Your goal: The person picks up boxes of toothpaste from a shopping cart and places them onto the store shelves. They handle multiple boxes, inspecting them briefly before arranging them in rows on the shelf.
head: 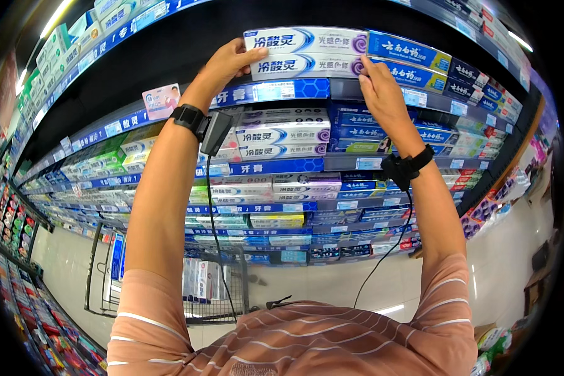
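Two white toothpaste boxes with purple swirls, an upper one [329, 41] and a lower one [310, 66], lie stacked on a store shelf [305, 88]. My left hand [230, 58] grips their left end, its thumb on the front and its fingers behind. At their right end, my right hand [383, 87] touches the lower box with its fingertips, beside the blue toothpaste boxes [406, 49]. Whether the right fingers press on anything else is hidden. Each wrist wears a black strap with a cabled device.
Lower shelves hold more toothpaste boxes [282, 136]. A pink card [161, 101] stands on the shelf edge at left. Below my left arm is a wire cart [216, 310] with boxes in it. Another shelf of goods [42, 305] runs along the left.
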{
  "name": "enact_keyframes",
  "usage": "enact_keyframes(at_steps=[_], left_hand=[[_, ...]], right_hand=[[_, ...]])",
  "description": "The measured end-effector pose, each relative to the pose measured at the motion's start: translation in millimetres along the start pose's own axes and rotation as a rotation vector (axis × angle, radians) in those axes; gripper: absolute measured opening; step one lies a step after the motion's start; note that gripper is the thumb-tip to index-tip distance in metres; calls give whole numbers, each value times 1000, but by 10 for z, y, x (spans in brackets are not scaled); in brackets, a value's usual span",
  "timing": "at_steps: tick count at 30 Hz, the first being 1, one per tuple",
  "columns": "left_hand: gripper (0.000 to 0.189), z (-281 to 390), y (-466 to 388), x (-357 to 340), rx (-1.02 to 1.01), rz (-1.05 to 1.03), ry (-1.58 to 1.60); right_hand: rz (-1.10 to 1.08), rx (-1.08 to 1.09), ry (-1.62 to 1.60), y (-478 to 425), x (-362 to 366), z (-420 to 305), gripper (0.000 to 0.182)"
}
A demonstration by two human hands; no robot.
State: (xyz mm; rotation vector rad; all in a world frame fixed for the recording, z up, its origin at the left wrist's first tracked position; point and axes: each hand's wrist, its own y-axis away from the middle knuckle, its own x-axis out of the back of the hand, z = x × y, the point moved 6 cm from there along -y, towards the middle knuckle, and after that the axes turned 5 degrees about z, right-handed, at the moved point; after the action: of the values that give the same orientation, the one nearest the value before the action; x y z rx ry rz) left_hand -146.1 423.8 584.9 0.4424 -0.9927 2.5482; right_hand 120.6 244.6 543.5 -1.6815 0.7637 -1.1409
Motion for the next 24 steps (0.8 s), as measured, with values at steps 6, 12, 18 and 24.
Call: enact_keyframes(at_steps=[6,12,18,24], left_hand=[[70,-23,-14,-7,-46,-9,27],[86,147,146,123,-122,123,12],[56,67,1120,544,-106,484,245],[42,-683,2866,194,414,224,264]], right_hand=[[-27,-21,-1,3,-12,16,42],[-3,-45,-28,74,88,-126,39],[67,-208,-406,648,121,-731,31],[-356,-592,-737,1991,-665,-989,20]])
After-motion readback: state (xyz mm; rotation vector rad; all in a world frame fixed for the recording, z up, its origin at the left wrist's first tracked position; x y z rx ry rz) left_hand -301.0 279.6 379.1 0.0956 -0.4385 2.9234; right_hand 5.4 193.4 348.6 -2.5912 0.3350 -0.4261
